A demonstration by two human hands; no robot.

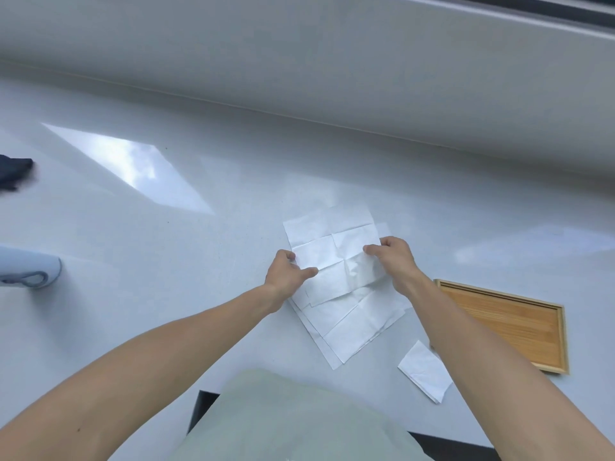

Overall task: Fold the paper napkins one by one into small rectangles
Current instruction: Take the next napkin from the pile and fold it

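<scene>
Both my hands grip one creased white paper napkin point(332, 251), opened out flat and lifted slightly off the pile beneath it. My left hand point(286, 274) pinches its left edge, thumb on top and fingers curled under. My right hand point(396, 257) pinches its right edge, fingertips point(371, 249) pressing on the upper face. The napkin shows a grid of fold creases; its near edge overlaps the pile.

The stack of unfolded white paper napkins point(352, 324) lies flat on the glossy white worktop point(199, 261), right of centre, its sheets slightly fanned so several edges show at the near corner.

One small folded white napkin rectangle point(424, 371) rests near the front edge of the worktop, just to the right of the stack and partly hidden behind my right forearm. Beside it, towards the right edge, sits a shallow rectangular wooden tray point(519, 324) with a raised rim; I cannot tell whether the rectangle touches it.

At the left edge of the worktop: a dark blue fabric item point(15, 173) farther back, and a pale blue rounded plastic object point(30, 271) nearer, both cut off by the frame.
</scene>
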